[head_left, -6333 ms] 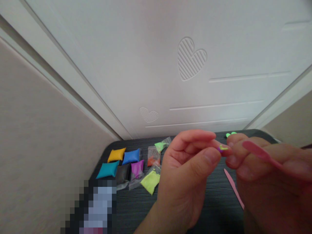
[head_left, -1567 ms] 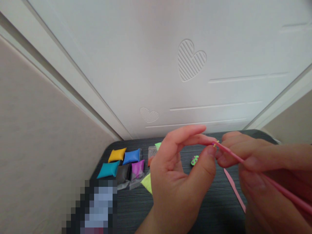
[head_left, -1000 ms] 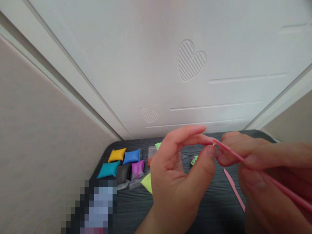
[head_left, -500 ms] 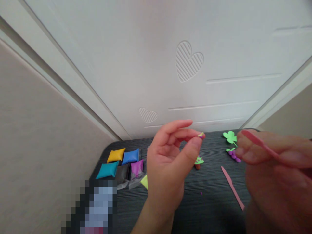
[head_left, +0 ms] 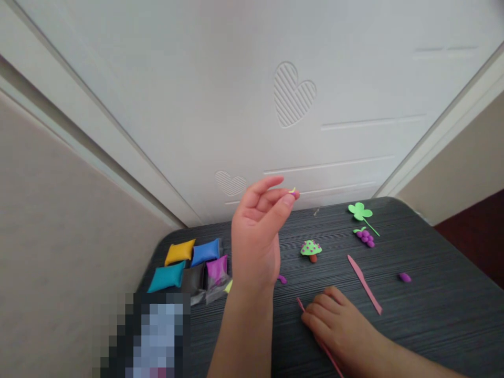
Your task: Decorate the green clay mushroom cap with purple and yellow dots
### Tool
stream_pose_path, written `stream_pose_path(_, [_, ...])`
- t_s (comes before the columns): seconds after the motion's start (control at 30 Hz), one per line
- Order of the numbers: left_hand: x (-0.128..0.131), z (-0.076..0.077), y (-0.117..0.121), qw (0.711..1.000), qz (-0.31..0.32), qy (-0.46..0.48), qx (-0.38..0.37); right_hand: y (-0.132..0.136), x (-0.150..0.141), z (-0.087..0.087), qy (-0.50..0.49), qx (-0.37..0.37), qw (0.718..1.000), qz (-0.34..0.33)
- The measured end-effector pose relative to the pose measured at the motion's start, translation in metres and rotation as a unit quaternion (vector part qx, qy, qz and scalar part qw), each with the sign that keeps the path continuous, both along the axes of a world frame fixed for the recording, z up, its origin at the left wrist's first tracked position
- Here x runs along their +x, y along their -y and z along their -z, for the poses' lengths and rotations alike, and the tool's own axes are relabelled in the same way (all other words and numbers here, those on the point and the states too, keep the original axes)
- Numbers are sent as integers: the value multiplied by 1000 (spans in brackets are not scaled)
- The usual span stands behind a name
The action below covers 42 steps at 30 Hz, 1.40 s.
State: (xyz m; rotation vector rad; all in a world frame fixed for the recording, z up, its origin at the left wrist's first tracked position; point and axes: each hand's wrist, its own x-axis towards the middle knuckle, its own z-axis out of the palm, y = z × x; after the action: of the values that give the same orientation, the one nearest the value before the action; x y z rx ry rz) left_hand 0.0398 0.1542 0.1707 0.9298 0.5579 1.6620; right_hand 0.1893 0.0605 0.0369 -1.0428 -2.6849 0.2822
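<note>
My left hand [head_left: 255,226] is raised above the table, pinching a small yellow-and-purple clay piece [head_left: 292,192] between thumb and index finger. Low over the tabletop, my right hand [head_left: 338,325] has its fingers curled down around a thin pink modelling tool [head_left: 331,359]. Its fingertips are partly hidden. Beyond my right hand stand a green clay mushroom [head_left: 311,248] with purple dots and a brown stem, and a second pink tool shaped like a knife [head_left: 365,285]. Part of a purple clay strip [head_left: 282,279] shows beside my left wrist.
At the right of the dark table [head_left: 441,315] lie a green clay clover [head_left: 359,211], a purple clay grape bunch [head_left: 365,237] and a purple lump [head_left: 405,277]. Several coloured clay packets [head_left: 167,276] and a blurred-out device [head_left: 157,336] are on the left. A white panel [head_left: 197,105] rises behind.
My right hand has come down from close to the camera onto the table with the pink tool. My left hand, still pinching the clay piece, appears farther up and left.
</note>
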Motion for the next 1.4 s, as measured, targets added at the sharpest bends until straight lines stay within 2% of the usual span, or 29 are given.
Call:
stream_pose_path(0.1, [6,1,3,998,57,6,-19,-1,-9,10,26,18,999,12])
stream_pose_path(0.17, [9,0,6,995,92,14,-28,-7,-11,6,21,25,999,23])
stream_pose_path(0.27, [14,-2,10,990,134,29,-34,-20,-3,-21,-16,33,998,54])
stream_pose_path(0.33, [15,-4,13,988,147,30,-33,-28,6,-51,-141,44,986,84])
stream_pose_path(0.4, [16,-5,15,988,149,21,-31,-34,12,-84,-294,86,945,116])
stream_pose_path(0.47, [17,-6,17,989,143,6,-29,-38,11,-113,-412,121,890,155])
stream_pose_path(0.53, [18,-6,20,991,131,-13,-32,-41,3,-133,-482,136,847,182])
stream_pose_path(0.6, [20,-5,22,992,118,-34,-34,-44,-6,-142,-516,124,828,179])
stream_pose_path(0.73, [21,-5,24,993,87,-71,-24,-54,-15,-141,-533,80,826,167])
stream_pose_path(1.0, [27,-4,23,991,27,-132,-11,-64,-3,-139,-540,44,826,159])
stream_pose_path(1.1, [31,-4,26,984,-35,-175,1,-66,-2,-138,-536,33,829,158])
stream_pose_path(1.23, [34,-5,30,959,-120,-257,10,-68,0,-136,-536,24,829,156])
stream_pose_path(1.3, [34,-6,31,955,-122,-270,6,-68,0,-135,-538,23,828,158])
stream_pose_path(1.4, [34,-5,29,972,-81,-221,-4,-67,0,-135,-540,25,826,160])
